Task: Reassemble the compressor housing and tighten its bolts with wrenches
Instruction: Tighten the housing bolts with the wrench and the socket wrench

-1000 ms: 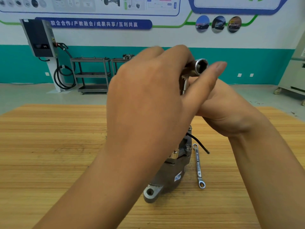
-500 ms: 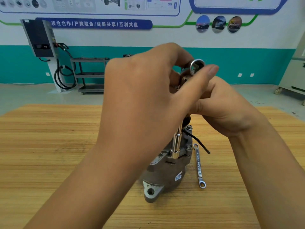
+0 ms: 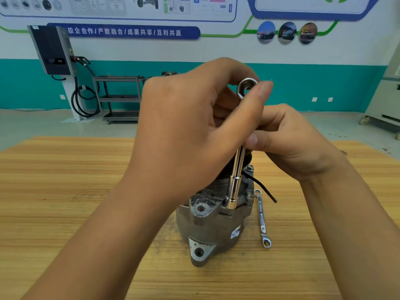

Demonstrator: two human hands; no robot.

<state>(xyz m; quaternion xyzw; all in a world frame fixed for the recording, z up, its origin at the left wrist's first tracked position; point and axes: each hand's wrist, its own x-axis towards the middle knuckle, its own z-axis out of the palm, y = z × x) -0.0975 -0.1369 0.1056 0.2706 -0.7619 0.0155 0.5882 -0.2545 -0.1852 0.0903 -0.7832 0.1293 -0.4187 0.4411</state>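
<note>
Compressor housing assembled; your left grip and right grip clasp the socket wrench seated on it; tightening of bolts judged unfinished.

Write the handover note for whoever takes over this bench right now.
Left hand: grips the socket wrench at its top end.
Right hand: pinches its shaft just below.
Wrench stands nearly upright, socket seated on the compressor housing rim; housing upright on the table. Ring spanner lies right of it.
Done: housing together, two bolts visible in place.
Left: tightening; tightness cannot be judged.
</note>
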